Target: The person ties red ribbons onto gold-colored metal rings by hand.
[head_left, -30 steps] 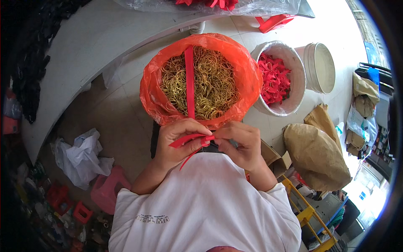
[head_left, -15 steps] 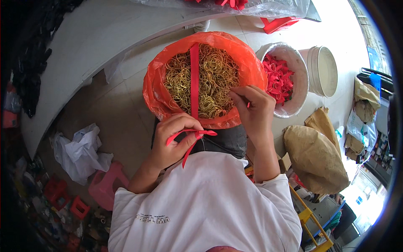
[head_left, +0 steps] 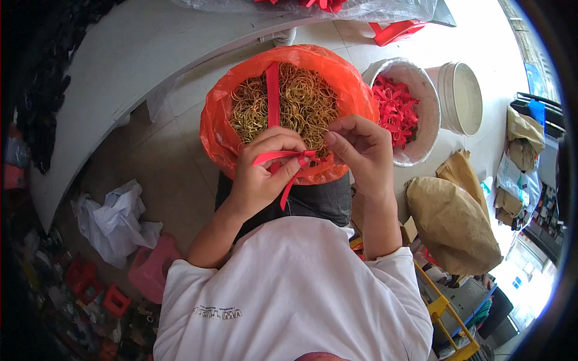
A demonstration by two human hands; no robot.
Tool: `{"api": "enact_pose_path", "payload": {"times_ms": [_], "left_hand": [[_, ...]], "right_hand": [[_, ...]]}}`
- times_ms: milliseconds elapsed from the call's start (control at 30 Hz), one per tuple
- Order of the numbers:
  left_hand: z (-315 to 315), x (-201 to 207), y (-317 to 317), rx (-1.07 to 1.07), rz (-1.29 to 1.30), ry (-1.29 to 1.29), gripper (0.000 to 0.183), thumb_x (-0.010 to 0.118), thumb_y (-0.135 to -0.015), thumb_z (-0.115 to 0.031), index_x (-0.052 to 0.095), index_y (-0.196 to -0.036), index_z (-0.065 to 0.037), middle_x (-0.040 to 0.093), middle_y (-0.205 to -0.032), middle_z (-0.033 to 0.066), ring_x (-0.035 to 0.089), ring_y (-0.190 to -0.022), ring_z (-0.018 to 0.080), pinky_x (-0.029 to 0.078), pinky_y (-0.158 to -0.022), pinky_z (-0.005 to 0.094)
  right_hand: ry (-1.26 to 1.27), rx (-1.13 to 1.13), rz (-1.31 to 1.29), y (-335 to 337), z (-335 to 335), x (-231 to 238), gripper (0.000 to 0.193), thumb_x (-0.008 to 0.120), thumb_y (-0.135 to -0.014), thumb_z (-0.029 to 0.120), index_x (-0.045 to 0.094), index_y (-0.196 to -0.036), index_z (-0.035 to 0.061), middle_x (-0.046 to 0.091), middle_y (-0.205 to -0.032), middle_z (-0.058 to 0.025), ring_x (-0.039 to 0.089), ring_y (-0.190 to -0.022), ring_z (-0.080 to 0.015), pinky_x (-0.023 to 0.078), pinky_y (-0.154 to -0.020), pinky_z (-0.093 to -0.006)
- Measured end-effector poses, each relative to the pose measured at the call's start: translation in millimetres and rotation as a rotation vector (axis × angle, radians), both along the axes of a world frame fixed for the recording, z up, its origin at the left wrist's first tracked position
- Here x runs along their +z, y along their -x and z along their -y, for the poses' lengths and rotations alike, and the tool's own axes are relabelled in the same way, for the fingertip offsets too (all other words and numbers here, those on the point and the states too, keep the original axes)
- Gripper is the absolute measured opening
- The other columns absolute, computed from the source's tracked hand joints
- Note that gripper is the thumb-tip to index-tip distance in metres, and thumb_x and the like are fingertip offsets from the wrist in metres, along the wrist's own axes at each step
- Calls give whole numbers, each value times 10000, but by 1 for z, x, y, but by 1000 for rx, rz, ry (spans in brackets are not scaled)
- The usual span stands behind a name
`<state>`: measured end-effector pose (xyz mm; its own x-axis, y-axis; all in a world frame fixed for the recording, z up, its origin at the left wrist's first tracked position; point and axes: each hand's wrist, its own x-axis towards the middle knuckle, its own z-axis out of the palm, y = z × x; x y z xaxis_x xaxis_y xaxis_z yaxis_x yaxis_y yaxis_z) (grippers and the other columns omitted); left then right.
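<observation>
My left hand pinches a short red ribbon, whose loose end hangs down past the fingers. My right hand meets it from the right, fingertips at the ribbon's knotted middle; a small gold ring may be between the fingers but I cannot make it out. Both hands hover over the near rim of an orange plastic bag filled with several thin gold rings. A long red ribbon strip lies across the rings.
A white bucket of red ribbon pieces stands right of the bag, with an empty white bucket beyond. Brown paper sacks lie to the right. A crumpled white bag and pink stool sit left.
My right hand reached into the rings in the bag, then came back to the ribbon held by my left hand. The left hand stayed about where it was.
</observation>
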<state>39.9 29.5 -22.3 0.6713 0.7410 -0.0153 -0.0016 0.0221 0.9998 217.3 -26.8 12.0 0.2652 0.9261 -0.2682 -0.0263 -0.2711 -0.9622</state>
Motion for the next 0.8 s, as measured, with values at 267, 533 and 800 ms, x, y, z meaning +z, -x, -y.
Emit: {"api": "enact_pose_path", "payload": {"times_ms": [267,533,800], "left_hand": [[-6,11,1,106,289,322,132,617,-804,-48,583,-910,23,528,-1043,134,594,-867,180,525,-716,245],[-10,4,11,-127,716,955,176,639,-802,-118,574,-914,1,529,-1103,182,606,-767,158,516,-668,239],[-2,5,8,-225,591,713,168,659,-784,-141,582,-851,-8,560,-905,113,564,-852,186,447,-778,293]], "right_hand": [[-25,-37,-262,-6,0,-1,75,627,-794,4,595,-858,-17,595,-724,-20,567,-644,-80,435,-541,-207],[-869,367,1120,3,5,4,219,670,-645,89,603,-830,-7,587,-883,-115,612,-674,-194,509,-578,-281],[-313,129,371,21,15,1,301,656,-794,177,531,-1005,1,557,-881,-131,584,-758,-184,497,-622,-272]]}}
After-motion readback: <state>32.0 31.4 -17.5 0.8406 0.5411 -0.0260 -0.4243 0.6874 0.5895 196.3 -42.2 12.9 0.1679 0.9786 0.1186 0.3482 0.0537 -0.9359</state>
